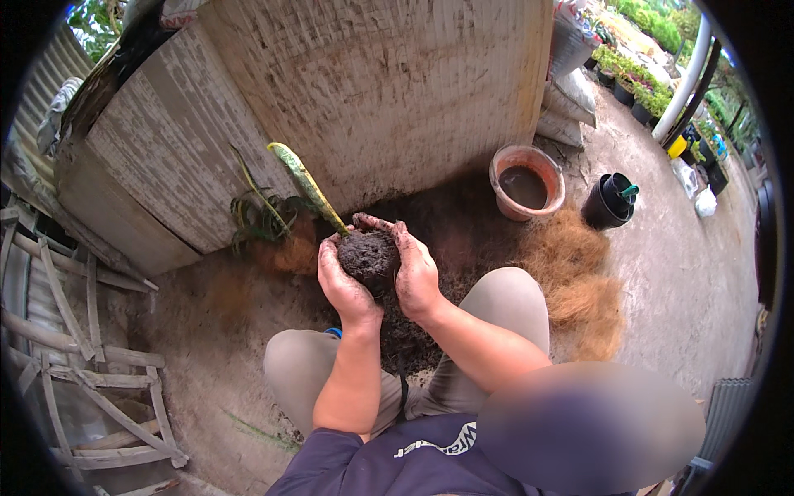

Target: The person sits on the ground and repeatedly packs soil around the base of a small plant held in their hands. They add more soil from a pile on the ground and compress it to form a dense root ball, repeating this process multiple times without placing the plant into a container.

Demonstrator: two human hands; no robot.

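Between my two cupped hands sits a dark, rounded soil ball [367,255]. A single long snake plant leaf [304,183], green with yellow edges, rises out of it and leans to the upper left. My left hand [341,285] wraps the ball's left side, and my right hand [415,273] presses on its right side. Soil clings to the fingers of both hands. Below them, loose dark soil [407,341] lies on the ground between my knees. The underside of the soil ball is partly hidden by my hands.
Brown coconut fibre [571,277] lies in heaps to the right. Behind it stand a terracotta-coloured pot [506,202] and black nursery pots [609,201]. A leafy plant with a fibrous root ball [285,252] leans by the worn wooden board [372,91]. Wooden slats [107,380] stand at left.
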